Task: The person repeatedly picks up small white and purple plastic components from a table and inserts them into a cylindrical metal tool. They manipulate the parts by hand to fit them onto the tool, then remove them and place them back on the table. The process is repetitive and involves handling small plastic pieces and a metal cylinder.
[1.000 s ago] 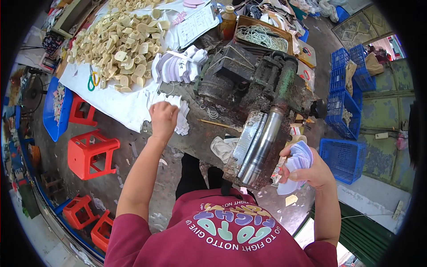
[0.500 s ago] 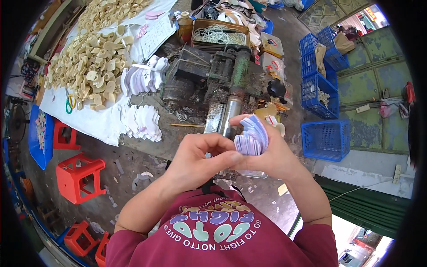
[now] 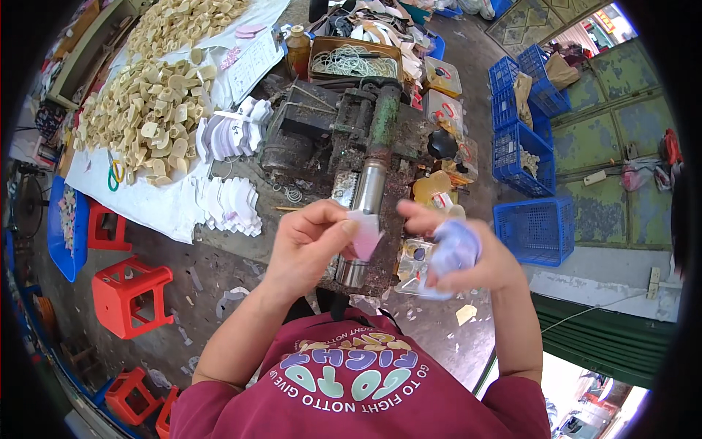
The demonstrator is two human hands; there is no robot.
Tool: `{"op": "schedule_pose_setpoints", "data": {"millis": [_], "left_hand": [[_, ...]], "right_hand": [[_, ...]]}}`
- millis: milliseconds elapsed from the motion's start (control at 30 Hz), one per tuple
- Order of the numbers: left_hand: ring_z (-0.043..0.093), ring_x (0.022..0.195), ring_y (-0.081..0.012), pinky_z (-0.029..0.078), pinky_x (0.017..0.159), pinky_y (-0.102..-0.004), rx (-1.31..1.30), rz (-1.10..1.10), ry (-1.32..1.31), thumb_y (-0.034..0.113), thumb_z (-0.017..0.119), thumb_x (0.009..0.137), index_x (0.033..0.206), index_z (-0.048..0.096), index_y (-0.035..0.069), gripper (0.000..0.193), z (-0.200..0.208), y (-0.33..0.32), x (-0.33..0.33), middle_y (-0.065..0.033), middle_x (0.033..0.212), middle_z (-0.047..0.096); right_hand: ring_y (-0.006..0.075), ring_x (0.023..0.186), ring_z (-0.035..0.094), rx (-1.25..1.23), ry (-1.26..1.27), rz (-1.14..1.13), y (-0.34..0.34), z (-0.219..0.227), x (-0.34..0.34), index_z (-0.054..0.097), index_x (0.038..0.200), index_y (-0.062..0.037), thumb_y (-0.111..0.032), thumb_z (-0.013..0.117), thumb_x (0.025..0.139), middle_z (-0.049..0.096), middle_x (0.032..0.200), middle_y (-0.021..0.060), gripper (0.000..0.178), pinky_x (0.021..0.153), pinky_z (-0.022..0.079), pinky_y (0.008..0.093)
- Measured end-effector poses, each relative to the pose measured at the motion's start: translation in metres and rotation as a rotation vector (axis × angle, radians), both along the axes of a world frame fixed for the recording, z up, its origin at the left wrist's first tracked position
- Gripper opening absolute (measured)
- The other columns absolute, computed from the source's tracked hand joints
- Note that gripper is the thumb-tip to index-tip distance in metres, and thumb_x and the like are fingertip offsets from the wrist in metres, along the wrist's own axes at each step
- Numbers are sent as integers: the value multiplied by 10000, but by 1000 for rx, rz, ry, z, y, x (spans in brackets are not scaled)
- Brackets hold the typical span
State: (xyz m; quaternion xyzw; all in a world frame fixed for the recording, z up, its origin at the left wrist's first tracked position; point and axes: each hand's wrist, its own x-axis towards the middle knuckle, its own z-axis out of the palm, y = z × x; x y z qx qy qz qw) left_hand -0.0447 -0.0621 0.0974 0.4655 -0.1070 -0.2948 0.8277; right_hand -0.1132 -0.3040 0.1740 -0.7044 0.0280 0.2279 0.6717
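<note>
Between thumb and fingers, my left hand (image 3: 307, 245) pinches a single thin pink-and-white piece (image 3: 363, 238). It is held over the steel roller (image 3: 371, 184) of a greasy bench machine (image 3: 307, 110); whether they touch I cannot tell. To the right, my right hand (image 3: 496, 260) is closed around a bent stack of thin lilac-white pieces (image 3: 455, 249), smeared by motion, its index finger pointing toward the roller. Bundles of similar white cut pieces (image 3: 228, 205) lie on the bench left of the machine.
Heaped beige pieces (image 3: 157, 110) cover a white sheet at left, near green-handled scissors (image 3: 114, 174). A tray of pale cord (image 3: 358, 60) stands behind the machine. Small clear boxes (image 3: 442, 77) line its right side. Blue crates (image 3: 535, 230) stand right, red stools (image 3: 131, 296) left.
My hands have come apart. The left now holds one piece separate from the stack over the roller, while the right has shifted rightward with the stack.
</note>
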Motion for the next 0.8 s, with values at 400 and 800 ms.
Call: {"op": "schedule_pose_setpoints", "data": {"millis": [400,800], "left_hand": [[570,994,-261,454,860,-339,793,275,-785,27,745,728,985,699,44,262,-53,12,-2,-121,1028,578],[595,779,-188,454,730,-283,708,541,-195,67,686,817,818,650,4,72,-108,75,56,-93,787,618]], "right_hand": [[98,974,566,-208,380,246,-11,-33,24,573,1238,-3,-56,761,635,621,1120,44,634,888,446,259],[105,917,612,-26,339,-22,-6,-34,26,545,1246,19,-60,772,640,661,1050,78,653,800,489,250]]}}
